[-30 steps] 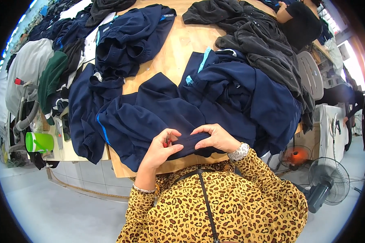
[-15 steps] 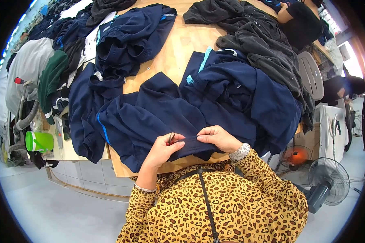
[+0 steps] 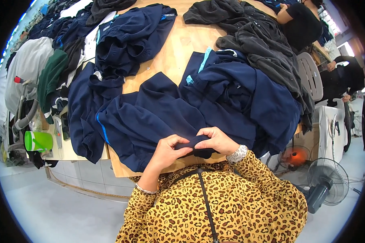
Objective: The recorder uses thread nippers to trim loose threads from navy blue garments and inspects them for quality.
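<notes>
A navy-blue garment [image 3: 150, 117] with a bright blue strip lies spread over the near edge of the wooden table. At its near edge, my left hand [image 3: 166, 152] pinches the cloth between thumb and fingers. Close beside it, my right hand [image 3: 219, 141] grips the same edge, thumb on top. Between the two hands the cloth is bunched into a short fold. Whether my left hand also holds a small tool cannot be made out now. More navy cloth [image 3: 267, 101] with light teal strips is heaped to the right of my hands.
Another navy garment pile [image 3: 129, 36] lies farther up the wooden table [image 3: 174, 52], with dark grey garments [image 3: 259, 44] at right. A green bucket [image 3: 38, 141] stands left. A fan [image 3: 326, 184] and a grey chair [image 3: 311, 77] are on the right. Other people work beyond.
My hands have come closer together, folding the cloth edge between them. The small dark tool seen in my left hand is no longer visible. At far right, another person has shifted.
</notes>
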